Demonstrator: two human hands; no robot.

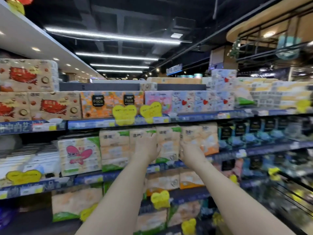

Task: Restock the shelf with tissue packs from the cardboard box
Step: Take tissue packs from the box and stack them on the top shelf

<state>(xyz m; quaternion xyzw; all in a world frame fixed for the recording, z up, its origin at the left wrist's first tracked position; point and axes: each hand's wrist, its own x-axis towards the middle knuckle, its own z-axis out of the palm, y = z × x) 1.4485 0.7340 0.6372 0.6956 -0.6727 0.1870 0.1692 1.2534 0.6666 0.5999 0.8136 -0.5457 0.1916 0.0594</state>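
Supermarket shelving fills the view under a dark ceiling hung with long white strip lights (111, 36), and everything is a little smeared by motion. Both my bare arms reach forward to the blue-edged middle shelf (225, 156), where a row of tissue packs stands upright, side by side.

The peach-and-white plastic-wrapped tissue pack with green corners (168, 143) stands on that shelf, in the row, between my two hands. My left hand (147, 148) is at its left edge, back towards me, fingers straight, together and pointing up; most of the hand lies over the front of the matching peach pack to its left (114, 150). My right hand (190, 154) is at the pack's right edge, its fingers reaching up and left towards the pack. They are too blurred for me to say whether they lie flat or curl round the edge.

Just right of my right hand stands another peach pack with an orange base (207, 138), then a run of dark teal packs (245, 133). Further left along the same shelf sits a white pack printed with a pink butterfly (79, 155).

On the shelf above are beige packs with a red design (54, 106), orange packs with black labels (101, 104) and pale blue packs dotted with red hearts (194, 101). Yellow heart-shaped price tags (124, 113) hang from that shelf's edge, and more peach packs sit on the shelves below my arms.
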